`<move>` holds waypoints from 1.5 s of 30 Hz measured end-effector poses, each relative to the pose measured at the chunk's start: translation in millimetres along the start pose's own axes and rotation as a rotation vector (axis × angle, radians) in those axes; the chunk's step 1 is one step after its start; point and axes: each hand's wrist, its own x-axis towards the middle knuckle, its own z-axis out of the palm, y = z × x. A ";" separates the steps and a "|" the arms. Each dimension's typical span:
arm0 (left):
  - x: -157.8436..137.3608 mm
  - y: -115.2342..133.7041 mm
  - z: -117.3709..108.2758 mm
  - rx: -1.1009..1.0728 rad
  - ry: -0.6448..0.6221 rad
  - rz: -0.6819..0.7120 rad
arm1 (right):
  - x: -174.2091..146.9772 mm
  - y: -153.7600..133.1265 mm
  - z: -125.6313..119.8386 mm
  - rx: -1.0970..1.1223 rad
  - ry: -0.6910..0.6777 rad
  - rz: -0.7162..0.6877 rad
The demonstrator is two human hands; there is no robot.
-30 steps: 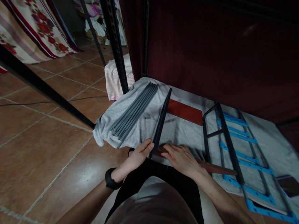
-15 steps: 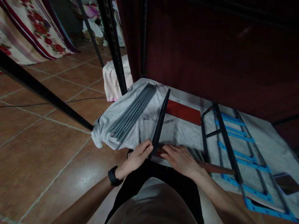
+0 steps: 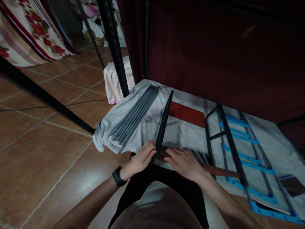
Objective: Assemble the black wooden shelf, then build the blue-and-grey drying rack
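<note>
Left wrist: the black watch (image 3: pixel 118 176) has edged inward over the last second, while the left hand (image 3: pixel 143 155) keeps thumb and fingers pinched on the near end of a dark bar (image 3: pixel 165 122); the hold looks steady, a judgement from the unmoved bar
Right hand (image 3: pixel 183 161): stays laid over a brown strip (image 3: pixel 221 171), knuckles bent; in the dim light, whether it grips or merely presses cannot be told
Dark bar: slants away from the person, between grey rods (image 3: pixel 136 116) and a red panel (image 3: pixel 187 114)
Grey cloth (image 3: pixel 186 136): spread beneath them, with a blue-slatted rack (image 3: pixel 258 168) at right
Room: brown tiled floor (image 3: pixel 59 152), dark red curtain (image 3: pixel 202 57) behind
</note>
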 end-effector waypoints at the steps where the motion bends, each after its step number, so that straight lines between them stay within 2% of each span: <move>1: 0.4 -1.4 -0.3 0.014 0.001 0.017 | 0.1 0.1 0.1 -0.002 0.001 0.000; 3: 1.0 0.6 -1.8 0.009 -0.002 -0.015 | 0.3 0.3 -0.1 -0.003 0.001 0.003; 8: 0.7 20.4 -4.9 -0.105 -0.020 -0.339 | 0.5 -0.1 -0.9 0.003 -0.001 0.008; 11: 1.1 25.6 -3.2 -0.166 -0.008 -0.426 | 0.7 -0.4 -0.8 -0.001 -0.009 0.016; 15: 0.8 22.0 -0.9 -0.219 -0.014 -0.391 | 1.1 -0.4 -0.3 -0.002 -0.008 0.021; 22: 1.0 12.5 -1.9 -0.190 -0.021 -0.207 | 1.5 0.7 -0.1 -0.005 -0.004 0.003; 26: 0.2 -1.7 3.3 -0.296 0.024 -0.261 | 1.9 1.9 0.3 -0.018 -0.012 0.006; 29: -6.9 -21.4 15.4 -0.342 0.177 -0.390 | 1.6 1.9 0.2 -0.022 -0.010 0.007; 30: -10.5 -28.4 20.4 -0.311 0.200 -0.440 | 1.4 1.7 0.0 -0.024 -0.007 0.008; 32: -18.5 -39.9 30.0 -0.182 0.146 -0.503 | 1.1 1.1 -0.6 -0.026 -0.001 0.004; 35: -27.8 -47.8 40.0 0.046 0.038 -0.512 | 0.9 0.5 -1.1 -0.026 0.011 -0.007; 37: -30.2 -49.0 43.7 0.154 0.036 -0.530 | 1.0 0.4 -1.2 -0.026 0.017 -0.010; 45: -30.3 -62.0 56.0 0.312 -0.022 -0.581 | 2.0 1.2 -0.8 -0.024 0.019 -0.015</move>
